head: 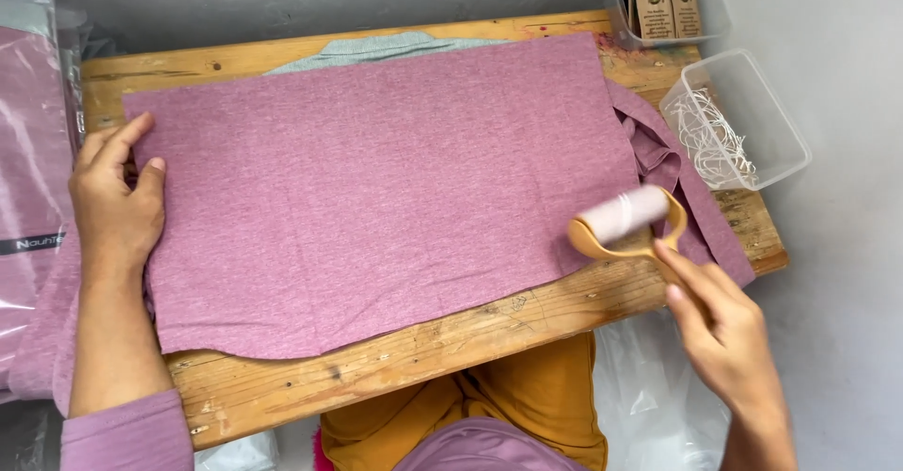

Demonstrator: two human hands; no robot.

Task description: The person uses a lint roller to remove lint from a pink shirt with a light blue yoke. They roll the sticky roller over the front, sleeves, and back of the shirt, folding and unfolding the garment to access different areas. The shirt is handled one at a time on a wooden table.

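Note:
A mauve knit garment (pixel 376 189) lies spread flat over a small wooden table (pixel 423 349). My left hand (pixel 115 198) rests flat on the garment's left edge, fingers apart, pressing it down. My right hand (pixel 720 330) grips the handle of a tan lint roller (pixel 628 222), whose white roll touches the cloth near its right edge. A grey-green garment (pixel 376 49) peeks out from under the mauve one at the table's far side.
Two clear plastic tubs stand at the right: one with white strings (pixel 738 118), one with brown paper tags (pixel 666 5). Bagged mauve garments (pixel 33 179) lie stacked at the left. Clear plastic bags (pixel 649 396) sit under the table beside my orange-clad lap.

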